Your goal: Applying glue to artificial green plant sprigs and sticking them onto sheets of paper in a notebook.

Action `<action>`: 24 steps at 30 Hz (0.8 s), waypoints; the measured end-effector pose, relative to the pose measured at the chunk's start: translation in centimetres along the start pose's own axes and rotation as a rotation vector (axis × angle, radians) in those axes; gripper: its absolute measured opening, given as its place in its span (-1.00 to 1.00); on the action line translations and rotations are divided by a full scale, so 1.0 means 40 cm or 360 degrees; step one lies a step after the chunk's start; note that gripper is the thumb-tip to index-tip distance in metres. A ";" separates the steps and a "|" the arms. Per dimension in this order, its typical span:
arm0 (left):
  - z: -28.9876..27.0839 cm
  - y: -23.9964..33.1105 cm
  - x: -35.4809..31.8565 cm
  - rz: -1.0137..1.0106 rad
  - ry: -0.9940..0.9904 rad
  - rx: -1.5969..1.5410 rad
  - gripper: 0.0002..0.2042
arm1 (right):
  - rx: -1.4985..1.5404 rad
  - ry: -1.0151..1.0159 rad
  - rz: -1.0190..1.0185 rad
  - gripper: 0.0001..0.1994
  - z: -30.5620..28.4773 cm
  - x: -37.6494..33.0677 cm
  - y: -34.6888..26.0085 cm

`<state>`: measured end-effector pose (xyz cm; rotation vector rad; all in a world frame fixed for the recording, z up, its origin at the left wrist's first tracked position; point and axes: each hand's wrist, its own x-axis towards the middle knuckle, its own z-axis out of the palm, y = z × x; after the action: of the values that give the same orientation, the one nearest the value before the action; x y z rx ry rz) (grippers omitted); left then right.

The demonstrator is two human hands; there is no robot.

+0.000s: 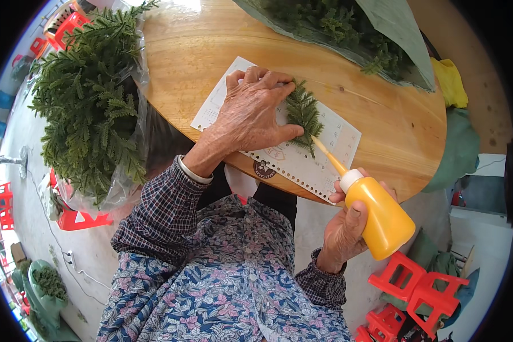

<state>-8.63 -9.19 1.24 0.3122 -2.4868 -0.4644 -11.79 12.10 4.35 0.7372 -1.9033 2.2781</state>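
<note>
Green sprig (305, 111) lies on a white perforated sheet (343, 135) atop the wooden bench (402, 128). Left hand (253, 111): spread wide, thumb and fingertip at the sprig's edge; firm hold cannot be confirmed. Right hand (347, 225): closed around a yellow bottle (382, 219), nozzle (332, 157) at the sprig's lower part. Bagged greenery (91, 108) stands left.

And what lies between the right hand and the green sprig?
The nozzle of the yellow bottle, with the white sheet and wooden tabletop beneath, as the head view shows.
</note>
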 end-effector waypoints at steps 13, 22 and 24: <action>-0.001 0.001 0.002 -0.0007 0.0000 0.0009 -0.33 | 0.0137 -0.0056 -0.0023 -0.44 -0.037 -0.013 0.016; -0.004 0.005 0.006 -0.0020 -0.0009 0.0010 -0.33 | 0.0210 -0.0024 -0.0067 -0.45 -0.036 -0.006 0.022; -0.003 0.007 0.006 -0.0026 -0.0010 0.0012 -0.33 | 0.0167 -0.0016 -0.0061 -0.46 -0.039 -0.005 0.025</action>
<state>-8.79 -9.06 1.55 0.3347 -2.4942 -0.4633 -12.46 13.40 3.17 0.7910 -1.7688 2.3707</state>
